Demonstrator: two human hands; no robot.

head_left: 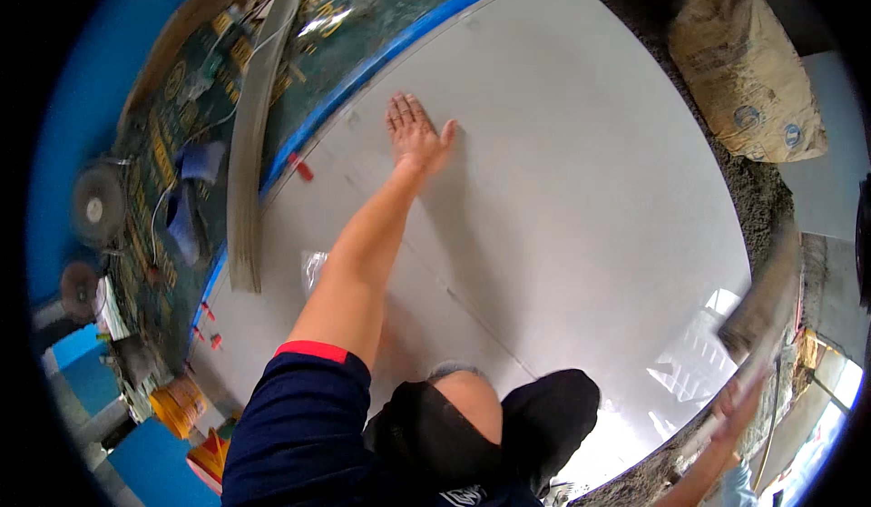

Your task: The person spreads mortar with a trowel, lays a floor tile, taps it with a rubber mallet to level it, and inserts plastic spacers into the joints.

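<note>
My left hand (pixel 419 137) lies palm down on a large light-grey tile (pixel 581 171), fingers stretched and thumb out to the side. At the lower right, my right hand (pixel 733 416) is smeared by motion near the tile's right edge. Just beyond it is a blurred grey-brown, block-like tool (pixel 764 298); whether my fingers close round it is unclear. A thin joint runs between the large tile and a neighbouring grey tile (pixel 272 244) on the left. One red tile-levelling wedge (pixel 300 167) stands along the left edge, with several smaller red pieces (pixel 215 340) lower down.
Blue tape (pixel 358 80) borders the tiles on the left. Beyond it lie a long metal straightedge (pixel 249 153), blue slippers (pixel 188 221) and a round fan-like thing (pixel 98 206). Dark mortar (pixel 762 189) and a paper sack (pixel 748 71) are at right. Clear plastic (pixel 313 271) lies by my forearm.
</note>
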